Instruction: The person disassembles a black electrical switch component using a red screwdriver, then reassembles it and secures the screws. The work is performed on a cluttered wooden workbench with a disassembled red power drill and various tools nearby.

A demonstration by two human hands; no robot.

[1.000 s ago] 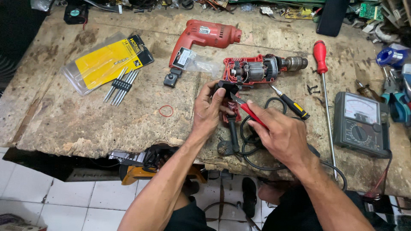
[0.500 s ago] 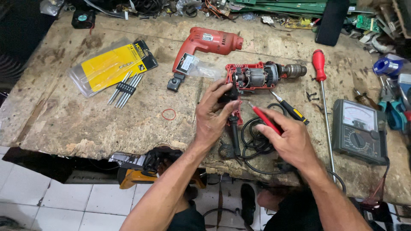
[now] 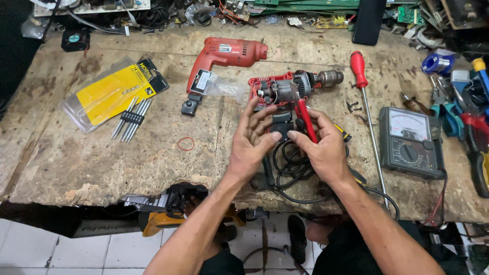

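- Over the opened drill, the right hand pinches red-handled pliers, tips at the exposed motor; the left hand is spread wide, fingers touching the black part just below the drill.
- Risk, as judged: the tips could slip and nick the windings, since nothing clamps the drill.
- Below the drill, the coiled cord crowds both wrists.
- Right of the drill lie a red screwdriver and meter; left, the drill shell and bit pack.
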